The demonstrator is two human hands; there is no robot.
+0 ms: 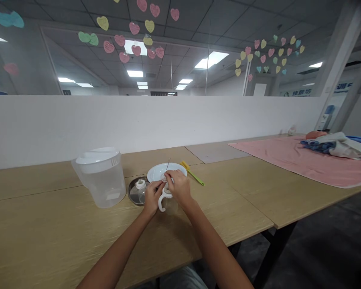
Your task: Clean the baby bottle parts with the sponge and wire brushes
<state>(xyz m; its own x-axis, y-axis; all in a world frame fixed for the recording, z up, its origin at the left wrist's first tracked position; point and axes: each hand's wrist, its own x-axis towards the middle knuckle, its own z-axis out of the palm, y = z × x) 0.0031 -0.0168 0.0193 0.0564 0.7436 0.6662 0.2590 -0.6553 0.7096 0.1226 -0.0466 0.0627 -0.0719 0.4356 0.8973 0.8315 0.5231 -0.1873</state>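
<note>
Left hand (152, 197), right hand (178, 185): fingertip pinches on rounded translucent piece (163, 178), thin wire (168, 165) above

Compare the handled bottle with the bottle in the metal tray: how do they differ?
The handled bottle has a curved white handle; the tray bottle shows none. The handled bottle stands outside the metal tray, the tray bottle inside it. Both have clear bodies.
</note>
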